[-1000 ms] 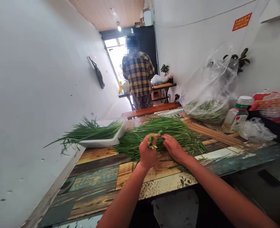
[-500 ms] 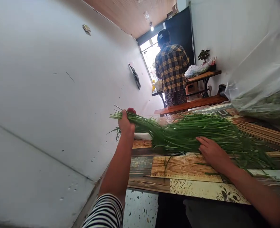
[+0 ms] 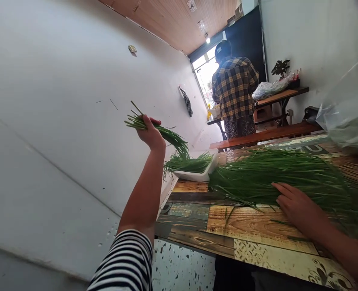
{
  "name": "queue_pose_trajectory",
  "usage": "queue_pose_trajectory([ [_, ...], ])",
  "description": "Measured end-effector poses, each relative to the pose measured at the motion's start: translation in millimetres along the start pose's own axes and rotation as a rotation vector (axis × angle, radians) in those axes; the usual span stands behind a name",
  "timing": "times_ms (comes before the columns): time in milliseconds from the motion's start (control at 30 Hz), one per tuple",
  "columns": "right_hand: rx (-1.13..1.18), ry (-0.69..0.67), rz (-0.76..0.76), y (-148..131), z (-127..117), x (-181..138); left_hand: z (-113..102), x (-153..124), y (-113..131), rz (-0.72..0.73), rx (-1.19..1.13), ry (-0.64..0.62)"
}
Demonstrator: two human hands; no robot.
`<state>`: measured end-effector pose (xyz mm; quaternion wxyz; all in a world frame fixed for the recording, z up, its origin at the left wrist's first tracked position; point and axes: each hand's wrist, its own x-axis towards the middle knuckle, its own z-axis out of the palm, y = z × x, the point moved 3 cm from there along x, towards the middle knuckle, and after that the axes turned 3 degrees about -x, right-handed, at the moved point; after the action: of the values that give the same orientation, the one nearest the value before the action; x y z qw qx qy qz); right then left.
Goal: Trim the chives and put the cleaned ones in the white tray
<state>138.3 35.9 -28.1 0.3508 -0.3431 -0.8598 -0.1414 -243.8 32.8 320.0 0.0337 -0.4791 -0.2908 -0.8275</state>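
Two hands show in my head view. The left hand (image 3: 151, 133) is closed on a bunch of green stalks (image 3: 173, 138), raised off the counter (image 3: 251, 224). The bunch's long axis slopes from cut ends at upper left to leaves drooping rightward above the white tray (image 3: 208, 172); the left is nearer that tray. The right hand (image 3: 298, 208) lies unclenched against the green pile (image 3: 257, 173). Half a second ago, I note, the bunch's leaves still trailed into the pile; now they hang apart from it.
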Motion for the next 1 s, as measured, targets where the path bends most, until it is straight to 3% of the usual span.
queue_pose_trajectory([
  [100, 0.069, 0.11, 0.031, -7.4, -15.5, 10.4, 5.0, -14.3, 5.8, 0.082, -0.05, 0.067],
  [200, 0.193, 0.195, 0.09, -13.8, -40.5, 23.1, 13.4, -36.1, 13.0, 0.054, -0.103, 0.019],
  [367, 0.46, 0.192, 0.228, -35.1, -97.8, 59.6, 27.1, -78.1, 25.9, -0.021, -0.167, -0.04],
  [533, 0.712, 0.186, 0.257, -77.6, -147.0, 122.4, 46.0, -119.0, 39.2, -0.061, -0.249, -0.168],
  [733, 0.805, 0.075, 0.375, -96.1, -148.1, 174.0, 65.5, -146.8, 52.8, -0.102, -0.389, -0.253],
  [1000, 0.834, 0.087, 0.474, -90.9, -143.7, 178.0, 71.4, -161.6, 53.7, -0.162, -0.408, -0.275],
])
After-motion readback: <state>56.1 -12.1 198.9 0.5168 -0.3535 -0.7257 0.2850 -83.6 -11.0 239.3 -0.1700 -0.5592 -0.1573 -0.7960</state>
